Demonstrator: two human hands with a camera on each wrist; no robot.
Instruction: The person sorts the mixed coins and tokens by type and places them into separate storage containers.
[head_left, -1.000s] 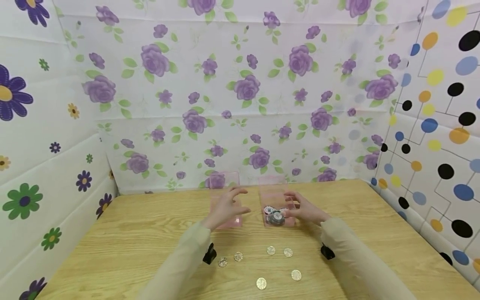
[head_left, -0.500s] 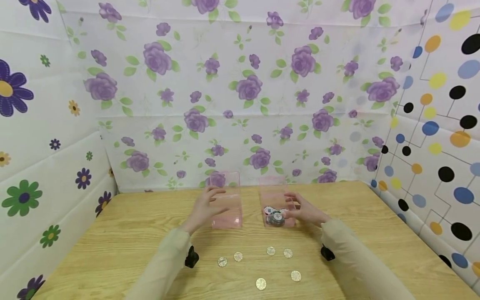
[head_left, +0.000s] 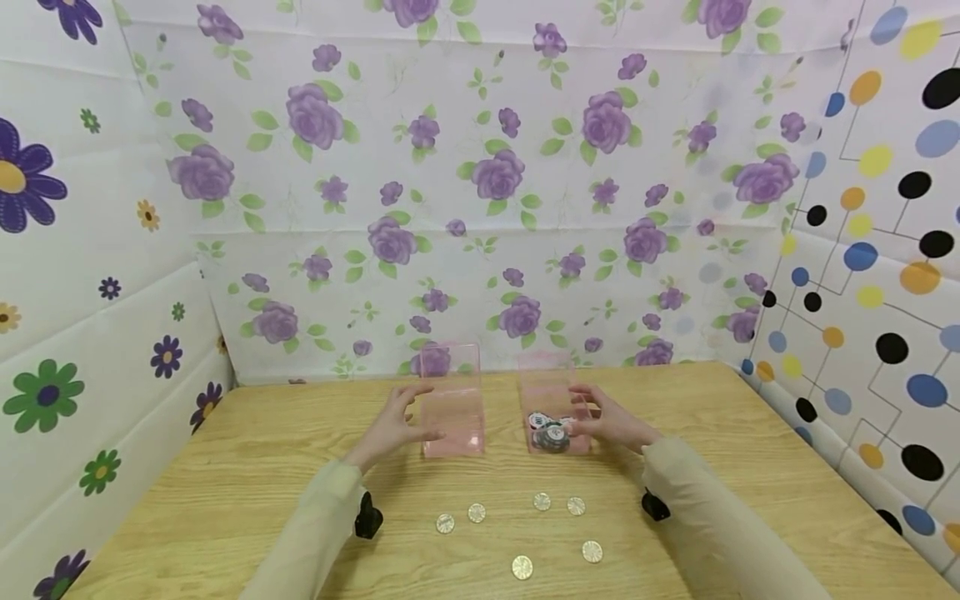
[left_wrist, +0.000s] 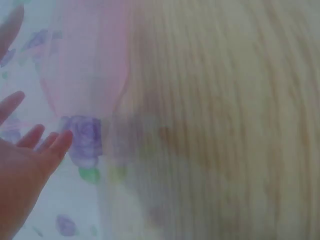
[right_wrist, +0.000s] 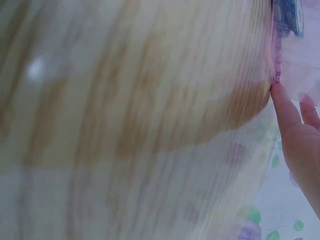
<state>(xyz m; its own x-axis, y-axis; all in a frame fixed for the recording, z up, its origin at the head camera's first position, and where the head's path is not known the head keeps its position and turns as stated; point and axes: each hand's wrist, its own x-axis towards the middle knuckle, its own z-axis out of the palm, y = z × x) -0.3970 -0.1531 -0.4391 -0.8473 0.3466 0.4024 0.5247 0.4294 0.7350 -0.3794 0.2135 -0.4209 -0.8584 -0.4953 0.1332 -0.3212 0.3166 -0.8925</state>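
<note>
Two clear pink plastic boxes lie on the table with their lids raised toward the back. My left hand (head_left: 390,425) is beside the left pink box (head_left: 453,417), its fingers apart and its thumb near the box's left side. In the left wrist view the fingers (left_wrist: 62,145) are spread and hold nothing. My right hand (head_left: 611,421) is at the right side of the right pink box (head_left: 536,389). One finger (right_wrist: 284,107) touches that box's edge in the right wrist view. Several poker chips (head_left: 553,435) lie inside the right box.
Several gold-coloured coins (head_left: 522,567) lie scattered on the wooden table (head_left: 247,467) in front of the boxes. A flowered cloth (head_left: 360,167) hangs behind, with patterned cloths at both sides. Each wrist carries a black camera (head_left: 368,517).
My left hand has moved left, from over the left box to its left side. The right hand stays by the right box. The coins and boxes have not moved.
</note>
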